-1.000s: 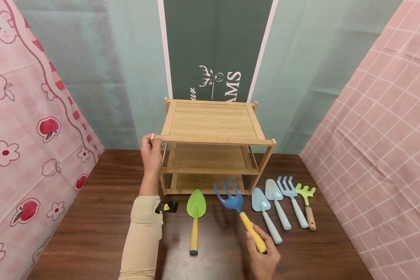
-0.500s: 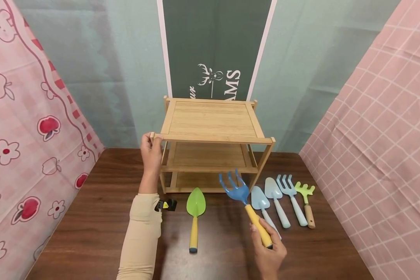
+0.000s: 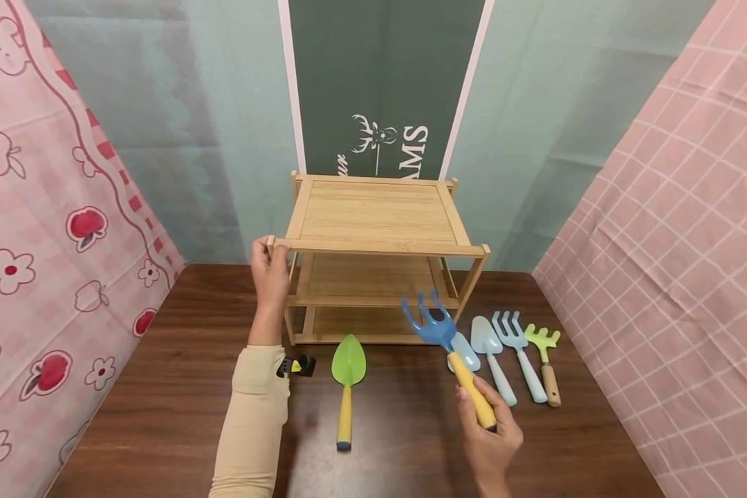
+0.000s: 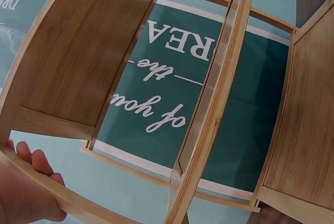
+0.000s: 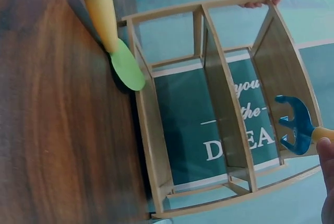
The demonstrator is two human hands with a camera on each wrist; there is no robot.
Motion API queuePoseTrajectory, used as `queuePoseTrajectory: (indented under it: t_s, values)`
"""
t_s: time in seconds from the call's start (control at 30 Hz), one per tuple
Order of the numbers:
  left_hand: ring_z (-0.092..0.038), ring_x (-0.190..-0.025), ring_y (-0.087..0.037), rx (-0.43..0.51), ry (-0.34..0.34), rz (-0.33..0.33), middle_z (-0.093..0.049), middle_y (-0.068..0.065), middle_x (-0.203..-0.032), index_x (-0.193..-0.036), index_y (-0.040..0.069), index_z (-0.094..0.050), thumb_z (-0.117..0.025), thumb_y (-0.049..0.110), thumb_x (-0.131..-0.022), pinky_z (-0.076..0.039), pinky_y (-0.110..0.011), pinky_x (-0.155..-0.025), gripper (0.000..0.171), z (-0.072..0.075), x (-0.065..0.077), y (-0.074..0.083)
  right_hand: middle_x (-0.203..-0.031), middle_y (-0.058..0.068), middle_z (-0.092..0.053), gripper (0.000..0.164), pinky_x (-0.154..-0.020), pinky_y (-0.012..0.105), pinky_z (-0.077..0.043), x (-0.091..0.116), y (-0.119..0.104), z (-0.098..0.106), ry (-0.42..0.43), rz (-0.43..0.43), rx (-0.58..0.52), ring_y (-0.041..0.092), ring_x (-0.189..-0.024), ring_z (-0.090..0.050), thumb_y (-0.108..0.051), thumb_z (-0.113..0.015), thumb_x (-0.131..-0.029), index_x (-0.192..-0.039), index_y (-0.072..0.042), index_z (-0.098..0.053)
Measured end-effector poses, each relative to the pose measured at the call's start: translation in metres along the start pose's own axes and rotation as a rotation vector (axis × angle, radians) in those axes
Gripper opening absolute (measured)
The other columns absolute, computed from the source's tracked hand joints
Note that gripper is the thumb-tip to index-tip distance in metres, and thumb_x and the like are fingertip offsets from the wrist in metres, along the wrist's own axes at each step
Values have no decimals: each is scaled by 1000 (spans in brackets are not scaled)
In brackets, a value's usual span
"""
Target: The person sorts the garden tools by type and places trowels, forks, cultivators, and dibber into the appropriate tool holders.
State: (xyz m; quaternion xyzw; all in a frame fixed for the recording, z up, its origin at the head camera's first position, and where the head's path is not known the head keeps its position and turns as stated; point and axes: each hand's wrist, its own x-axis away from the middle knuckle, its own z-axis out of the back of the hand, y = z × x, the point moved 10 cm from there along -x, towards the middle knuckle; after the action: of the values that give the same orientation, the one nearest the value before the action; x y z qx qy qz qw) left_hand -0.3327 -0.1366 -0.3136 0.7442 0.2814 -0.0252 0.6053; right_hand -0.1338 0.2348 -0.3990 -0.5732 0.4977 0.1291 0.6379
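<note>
My left hand [image 3: 270, 273] grips the top left front corner of a three-tier wooden shelf [image 3: 380, 247]; in the left wrist view its fingers [image 4: 39, 162] curl round the frame. In my right hand [image 3: 490, 432] is a blue hand fork [image 3: 437, 330] by its yellow handle, raised above the table in front of the shelf's right side, tines pointing away from me. A green trowel [image 3: 348, 363] with a yellow handle lies on the table before the shelf. The fork partly hides a pale blue trowel [image 3: 465, 353].
To the right lie another pale blue trowel [image 3: 487, 337], a pale blue fork [image 3: 512, 332] and a small green rake [image 3: 542, 340] with a wooden handle. Everything rests on a dark wooden table [image 3: 162, 415]. Pink cloths hang at both sides, a green one behind.
My right hand has carried the blue fork to the right and slightly up, from between the green trowel and the pale blue trowel to over the latter. The left hand keeps its place on the shelf.
</note>
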Motion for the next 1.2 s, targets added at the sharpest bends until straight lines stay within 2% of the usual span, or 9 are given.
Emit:
queuePoseTrajectory:
  t_s: [0.2,0.43,0.6,0.7,0.77,0.87,1.0,1.07,1.2]
  values:
    - [-30,-55,-10,-6,-55,26,-33,-1,-66,-97,5,-41,-44,3,-92,-26,-23,-55,6,-4,0,1,-90,33,-61,31,-62,20,-51,-17,-14,-2,40,2,-3,15,-77,-67,31,-59,-64,-95,25,-56]
    - [-25,-51,-10,-9,-114,49,-28,0,-62,-97,4,-39,-41,6,-94,-25,-25,-53,4,-5,-4,-9,-91,32,-62,25,-64,18,-50,-33,-31,0,108,21,7,15,-79,-66,27,-61,-66,-91,25,-57]
    - [-26,-53,-13,-14,-90,43,-29,-2,-63,-94,5,-39,-43,8,-93,-25,-26,-54,5,-1,-10,-20,-90,32,-62,22,-66,18,-49,-42,-41,2,164,33,53,15,-81,-66,24,-62,-67,-89,25,-58]
    - [-28,-56,-14,-8,-60,61,-31,-3,-66,-93,7,-40,-44,8,-91,-26,-26,-56,5,3,-15,-29,-88,31,-62,21,-65,19,-50,-47,-43,6,193,51,15,15,-77,-67,24,-62,-67,-88,26,-58]
    - [-30,-58,-13,-10,-40,63,-31,-3,-68,-92,8,-41,-45,9,-90,-26,-26,-58,5,4,-14,-30,-87,31,-63,21,-64,20,-50,-51,-43,9,209,58,-29,17,-74,-67,25,-61,-67,-87,27,-57]
    - [-30,-59,-12,-14,-22,58,-31,-3,-68,-90,10,-41,-46,9,-90,-27,-27,-59,4,5,-14,-30,-86,27,-64,20,-73,27,-51,-58,-45,14,236,71,-22,18,-76,-67,23,-63,-67,-86,26,-58]
    - [-29,-59,-16,-2,-20,36,-30,-3,-67,-88,11,-40,-45,7,-90,-27,-27,-58,7,5,-14,-30,-87,27,-64,20,-73,26,-51,-62,-49,19,261,89,1,17,-78,-67,21,-65,-67,-86,25,-59]
    - [-30,-61,-20,5,-25,21,-30,-3,-68,-87,11,-39,-44,7,-91,-27,-27,-60,8,4,-14,-30,-88,31,-62,21,-64,20,-50,-64,-49,21,261,90,-49,18,-75,-67,23,-64,-66,-86,27,-57]
    - [-30,-64,-24,10,-28,0,-31,-3,-70,-87,11,-38,-43,7,-91,-28,-28,-63,8,3,-13,-28,-89,27,-64,21,-69,20,-50,-68,-52,23,280,98,-13,20,-81,-66,20,-66,-66,-85,26,-58]
